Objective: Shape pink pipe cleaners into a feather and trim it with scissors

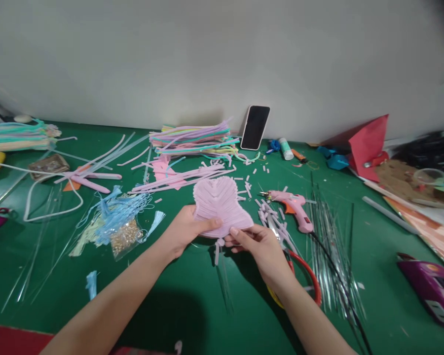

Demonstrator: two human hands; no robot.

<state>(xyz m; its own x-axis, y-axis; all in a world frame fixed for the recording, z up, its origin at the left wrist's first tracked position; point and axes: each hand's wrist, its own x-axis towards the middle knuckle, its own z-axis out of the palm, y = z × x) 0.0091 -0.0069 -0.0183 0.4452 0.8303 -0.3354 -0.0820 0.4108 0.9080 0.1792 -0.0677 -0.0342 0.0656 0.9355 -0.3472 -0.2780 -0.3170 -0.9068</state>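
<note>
Between my hands, above the table, is a flat lilac piece (216, 197) made of pipe cleaners laid side by side, with a notched top edge and flared lower corners. My left hand (188, 224) grips its left side, thumb flat across the front. At the lower right edge, my right hand (253, 241) pinches it between thumb and fingers. A short lilac stub (217, 251) hangs below it. To the right lie a pink hot glue gun (294, 207), scissors (309, 271) with red and yellow handles partly behind my right forearm, and cut lilac pieces (268, 212).
A bundle of coloured pipe cleaners (192, 138) and a propped phone (255, 127) stand by the wall. Blue tassels (122, 212) and a bag of gold beads (126, 237) lie left. Clear strips (327, 246) and the glue gun's black cord (336, 278) are right, near a purple device (431, 291).
</note>
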